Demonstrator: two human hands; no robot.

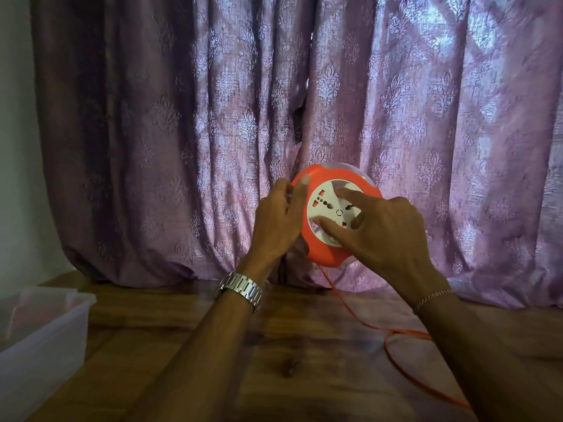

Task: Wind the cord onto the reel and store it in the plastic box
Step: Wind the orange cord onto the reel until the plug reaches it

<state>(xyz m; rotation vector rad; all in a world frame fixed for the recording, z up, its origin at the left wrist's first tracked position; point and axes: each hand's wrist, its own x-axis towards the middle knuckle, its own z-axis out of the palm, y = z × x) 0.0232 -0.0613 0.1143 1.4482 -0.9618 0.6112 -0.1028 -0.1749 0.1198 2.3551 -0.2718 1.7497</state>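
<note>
An orange reel (pixel 320 254) with a white socket face (pixel 323 205) is held up in the air in front of the curtain. My left hand (pixel 278 222) grips its left rim, thumb over the orange edge. On the white face lies my right hand (pixel 387 229), forefinger and thumb pressed against it, the other fingers curled. An orange cord (pixel 393 345) hangs from the bottom of the reel, loops on the wooden table and runs off to the lower right. The clear plastic box (pixel 45 336) stands open at the left edge.
A wooden table (pixel 243 360) fills the lower half. A mauve patterned curtain (pixel 182 132) hangs right behind it, its hem resting on the table's far edge. A pale wall (pixel 15 117) shows at far left.
</note>
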